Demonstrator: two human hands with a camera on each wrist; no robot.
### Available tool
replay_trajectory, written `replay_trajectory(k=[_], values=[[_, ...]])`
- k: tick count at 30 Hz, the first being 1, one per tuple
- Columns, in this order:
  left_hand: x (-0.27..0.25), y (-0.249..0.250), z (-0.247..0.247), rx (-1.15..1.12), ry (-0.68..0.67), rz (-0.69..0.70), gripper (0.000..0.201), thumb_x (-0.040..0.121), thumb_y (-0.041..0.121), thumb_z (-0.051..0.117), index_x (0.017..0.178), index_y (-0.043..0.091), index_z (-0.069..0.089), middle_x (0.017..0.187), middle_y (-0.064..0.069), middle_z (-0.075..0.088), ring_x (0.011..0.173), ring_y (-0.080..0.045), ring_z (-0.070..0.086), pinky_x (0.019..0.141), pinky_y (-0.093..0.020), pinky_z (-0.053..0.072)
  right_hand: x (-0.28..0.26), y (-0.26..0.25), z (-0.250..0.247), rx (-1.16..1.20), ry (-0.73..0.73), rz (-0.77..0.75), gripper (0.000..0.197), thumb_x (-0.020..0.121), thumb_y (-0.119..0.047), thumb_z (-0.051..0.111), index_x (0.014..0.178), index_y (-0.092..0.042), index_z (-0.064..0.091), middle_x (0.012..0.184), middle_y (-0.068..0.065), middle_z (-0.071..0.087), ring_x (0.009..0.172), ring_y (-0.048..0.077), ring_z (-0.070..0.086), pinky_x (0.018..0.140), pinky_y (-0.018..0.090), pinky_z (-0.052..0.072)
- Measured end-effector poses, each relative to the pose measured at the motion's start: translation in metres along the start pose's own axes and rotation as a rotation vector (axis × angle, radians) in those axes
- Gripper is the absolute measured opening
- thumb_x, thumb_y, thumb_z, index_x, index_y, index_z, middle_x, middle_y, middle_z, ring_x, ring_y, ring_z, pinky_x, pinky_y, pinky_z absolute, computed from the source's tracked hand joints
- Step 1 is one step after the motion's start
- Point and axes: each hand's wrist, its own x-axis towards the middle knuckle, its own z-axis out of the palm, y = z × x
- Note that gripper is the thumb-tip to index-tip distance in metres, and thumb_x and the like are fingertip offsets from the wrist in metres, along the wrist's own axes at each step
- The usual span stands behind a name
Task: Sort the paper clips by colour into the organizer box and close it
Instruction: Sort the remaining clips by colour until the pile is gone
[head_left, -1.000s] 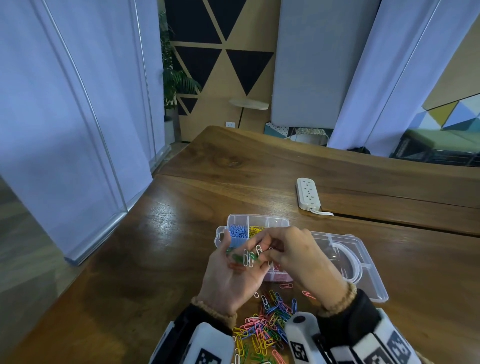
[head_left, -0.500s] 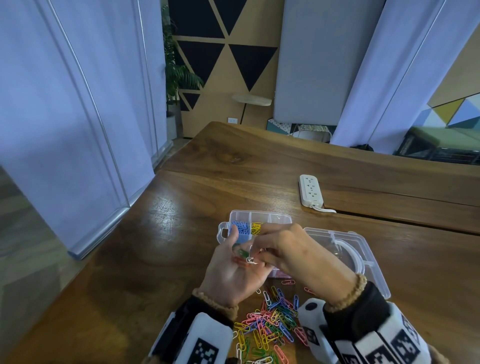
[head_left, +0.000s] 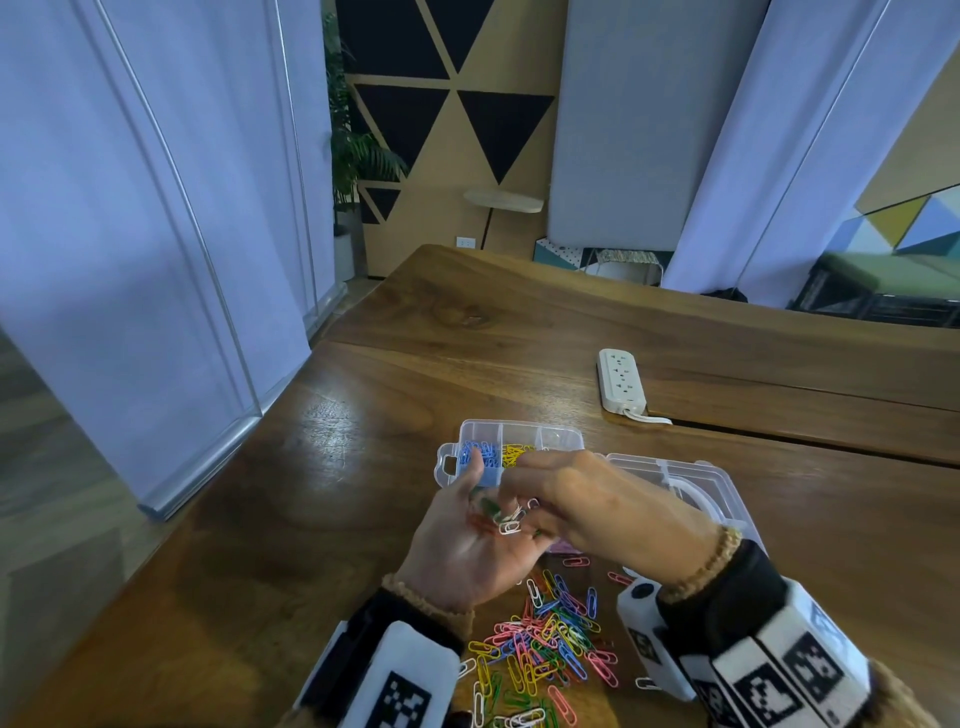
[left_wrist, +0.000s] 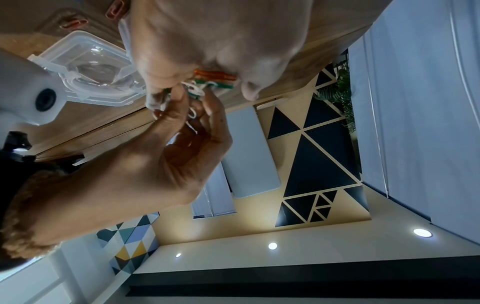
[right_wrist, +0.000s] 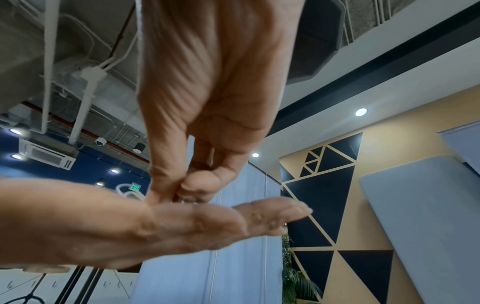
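My right hand (head_left: 597, 499) hides the organizer box's (head_left: 519, 434) near compartments; the clip pile (head_left: 540, 649) runs off frame.

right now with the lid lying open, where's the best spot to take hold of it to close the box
Probably the lid's free long edge on the right, farthest from the hinge beside the box. Come from the right and above, fingers under that rim, thumb on top. It lies flat on the table, and that edge looks clear of both hands.
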Motion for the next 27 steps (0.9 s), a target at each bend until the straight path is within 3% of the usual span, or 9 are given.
replay_trajectory(k=[4,9,12,15,18,20,22,25,27], values=[[-0.006,-0.002,0.007,0.040,0.003,0.032,0.056,0.099,0.050,0.026,0.096,0.001,0.052,0.049,-0.013,0.052,0.062,-0.027,0.068,0.072,-0.044,0.046,-0.001,-0.001,0.001,0.004,-0.004,0.007,0.012,0.087,-0.008,0.055,0.098,-0.012,0.060,0.090,-0.009,0.048,0.073,-0.002,0.039,0.070,0.014,0.034],[0.002,-0.004,0.001,0.027,0.015,0.053,0.048,0.100,0.048,0.028,0.099,0.007,0.052,0.068,-0.012,0.051,0.070,-0.028,0.070,0.073,-0.043,0.045,-0.002,0.000,0.001,0.001,-0.041,0.013,0.010,0.088,-0.011,0.057,0.097,-0.011,0.059,0.088,-0.012,0.042,0.064,-0.002,0.036,0.066,0.003,0.032],[-0.002,-0.005,0.004,0.084,-0.008,0.036,0.064,0.100,0.048,0.027,0.100,-0.007,0.059,0.081,-0.019,0.065,0.073,-0.031,0.071,0.070,-0.043,0.047,-0.003,0.000,0.000,0.010,-0.043,0.017,0.013,0.090,-0.013,0.055,0.103,-0.011,0.059,0.093,-0.013,0.042,0.075,-0.003,0.036,0.066,0.000,0.032],[0.002,-0.004,0.001,0.085,-0.028,0.015,0.079,0.099,0.049,0.026,0.084,-0.017,0.066,0.075,-0.024,0.065,0.063,-0.031,0.070,0.054,-0.036,0.056,-0.004,0.001,0.002,0.018,-0.029,0.013,0.016,0.090,-0.013,0.056,0.106,-0.011,0.058,0.094,-0.013,0.043,0.076,-0.005,0.035,0.066,0.000,0.031],[0.009,-0.003,-0.007,0.109,-0.068,-0.002,0.086,0.101,0.049,0.017,0.081,-0.017,0.067,0.073,-0.020,0.065,0.074,-0.024,0.067,0.078,-0.029,0.047,-0.004,0.002,0.006,0.029,-0.011,-0.005,0.014,0.087,-0.009,0.056,0.101,-0.009,0.059,0.098,-0.003,0.054,0.077,-0.006,0.033,0.071,0.005,0.029],[0.007,-0.005,-0.009,0.145,-0.320,0.082,0.088,0.097,0.047,0.000,0.108,-0.015,0.061,0.103,-0.020,0.066,0.112,-0.023,0.057,0.104,-0.029,0.029,-0.003,0.002,0.008,0.026,-0.012,-0.014,0.012,0.086,-0.007,0.056,0.097,-0.010,0.060,0.097,-0.001,0.055,0.076,-0.006,0.032,0.072,0.010,0.027],[0.007,-0.008,-0.010,0.215,-0.542,0.256,0.091,0.092,0.047,-0.011,0.122,-0.010,0.054,0.123,-0.016,0.060,0.130,-0.020,0.045,0.115,-0.032,0.018,-0.004,0.002,0.011,0.022,-0.019,-0.021,0.010,0.085,-0.007,0.056,0.094,-0.010,0.059,0.092,-0.005,0.051,0.076,-0.005,0.033,0.071,0.012,0.029],[0.007,-0.007,-0.008,0.220,-0.458,0.124,0.086,0.099,0.044,-0.005,0.116,-0.013,0.058,0.115,-0.019,0.064,0.123,-0.023,0.054,0.113,-0.036,0.031,-0.005,0.002,0.013,0.011,-0.019,-0.018,0.010,0.084,-0.008,0.057,0.093,-0.011,0.058,0.094,-0.006,0.051,0.079,0.000,0.040,0.072,0.017,0.038],[0.006,-0.008,-0.009,0.227,-0.267,0.070,0.087,0.103,0.046,0.005,0.097,-0.015,0.066,0.097,-0.023,0.068,0.103,-0.028,0.066,0.090,-0.037,0.052,-0.005,0.003,0.014,0.012,-0.018,-0.006,0.011,0.083,-0.009,0.057,0.094,-0.012,0.058,0.096,-0.004,0.054,0.081,0.003,0.043,0.075,0.025,0.045]])
